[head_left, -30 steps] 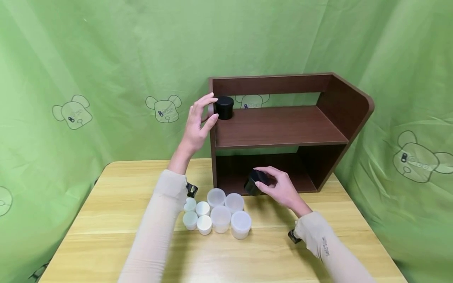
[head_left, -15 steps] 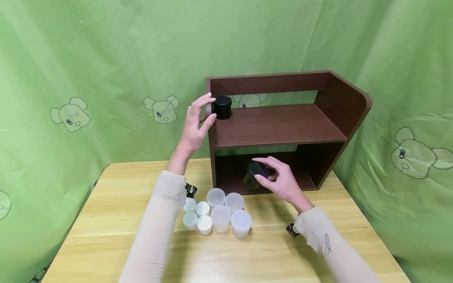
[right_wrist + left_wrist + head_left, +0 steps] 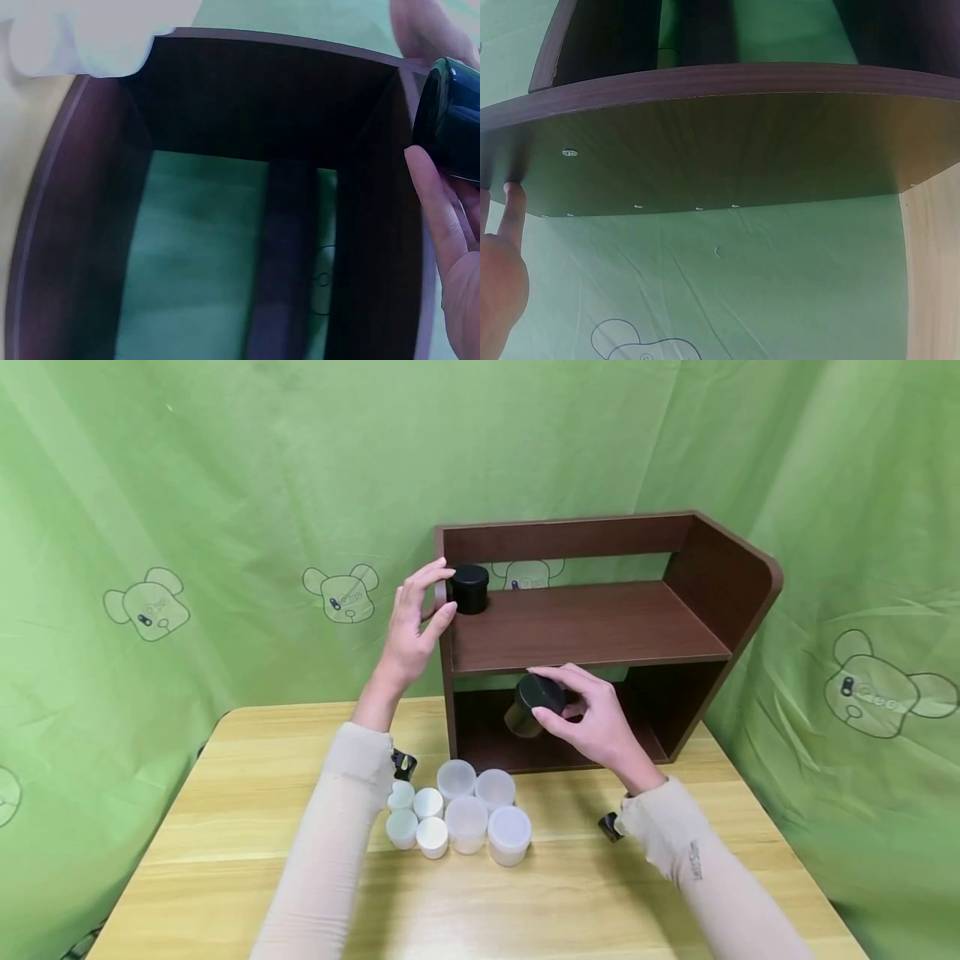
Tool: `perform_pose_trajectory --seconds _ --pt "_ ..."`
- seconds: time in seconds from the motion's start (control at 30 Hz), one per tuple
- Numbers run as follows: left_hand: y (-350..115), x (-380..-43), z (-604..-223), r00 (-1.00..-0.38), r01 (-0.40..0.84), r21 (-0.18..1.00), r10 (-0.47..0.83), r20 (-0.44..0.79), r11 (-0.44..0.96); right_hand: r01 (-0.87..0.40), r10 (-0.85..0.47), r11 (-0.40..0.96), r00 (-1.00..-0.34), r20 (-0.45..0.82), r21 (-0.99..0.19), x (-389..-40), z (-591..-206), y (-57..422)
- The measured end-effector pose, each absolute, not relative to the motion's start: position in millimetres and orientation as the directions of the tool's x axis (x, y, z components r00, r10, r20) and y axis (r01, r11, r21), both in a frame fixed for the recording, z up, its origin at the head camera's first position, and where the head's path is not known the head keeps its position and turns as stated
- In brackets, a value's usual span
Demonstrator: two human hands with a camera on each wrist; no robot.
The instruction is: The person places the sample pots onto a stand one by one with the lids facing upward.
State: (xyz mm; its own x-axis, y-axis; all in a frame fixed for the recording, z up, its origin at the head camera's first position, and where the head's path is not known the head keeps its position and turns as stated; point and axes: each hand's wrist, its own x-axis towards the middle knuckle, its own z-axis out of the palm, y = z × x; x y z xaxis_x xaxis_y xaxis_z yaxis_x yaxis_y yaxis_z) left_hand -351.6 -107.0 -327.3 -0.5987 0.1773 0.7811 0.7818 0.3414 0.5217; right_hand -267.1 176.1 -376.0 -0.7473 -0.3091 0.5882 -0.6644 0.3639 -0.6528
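Observation:
My right hand [image 3: 598, 714] holds a black lidded jar [image 3: 522, 717], thumb and fingers around its lid end. The jar is tilted, in front of the lower opening of a dark brown two-tier shelf [image 3: 592, 622]. In the right wrist view the black jar [image 3: 459, 124] shows its round end beside the shelf's edge. My left hand [image 3: 411, 627] is at the shelf's left side panel; in the left wrist view fingertips [image 3: 512, 187] touch the panel's outer face [image 3: 727, 150]. Another black jar [image 3: 470, 590] stands upright at the left end of the upper tier, close to those fingers.
Several large translucent tubs [image 3: 467, 822] and several smaller pale tubs [image 3: 431, 837] stand grouped on the wooden table [image 3: 247, 852], before the shelf's left front. A green curtain [image 3: 247, 468] hangs behind and at the sides.
My right hand has lifted the black jar from near the lower tier's floor up toward the upper tier's front edge, tilting it. My left hand has stayed at the side panel.

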Motion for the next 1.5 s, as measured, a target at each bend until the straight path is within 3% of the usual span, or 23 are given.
perform_pose_trajectory --seconds 0.6,0.83,1.03,1.5 --pt "-106.9 -352.6 -328.6 -0.578 0.797 0.509 0.171 0.798 0.324 -0.703 -0.31 0.358 -0.71 0.632 -0.614 -285.2 -330.8 153.3" --pt "-102.1 -337.9 -317.0 -0.557 0.814 0.496 0.162 0.814 0.303 -0.721 -0.292 0.359 -0.69 0.663 -0.592 -301.9 -314.1 140.2" --pt "-99.0 -317.7 -306.1 -0.57 0.807 0.511 0.162 0.806 0.297 -0.699 -0.267 0.391 -0.709 0.653 -0.598 -317.1 -306.8 134.0" --pt "-98.0 -318.9 -308.0 -0.591 0.795 0.54 0.15 0.793 0.277 -0.655 -0.233 0.428 -0.746 0.624 -0.623 -341.7 -293.5 116.6"
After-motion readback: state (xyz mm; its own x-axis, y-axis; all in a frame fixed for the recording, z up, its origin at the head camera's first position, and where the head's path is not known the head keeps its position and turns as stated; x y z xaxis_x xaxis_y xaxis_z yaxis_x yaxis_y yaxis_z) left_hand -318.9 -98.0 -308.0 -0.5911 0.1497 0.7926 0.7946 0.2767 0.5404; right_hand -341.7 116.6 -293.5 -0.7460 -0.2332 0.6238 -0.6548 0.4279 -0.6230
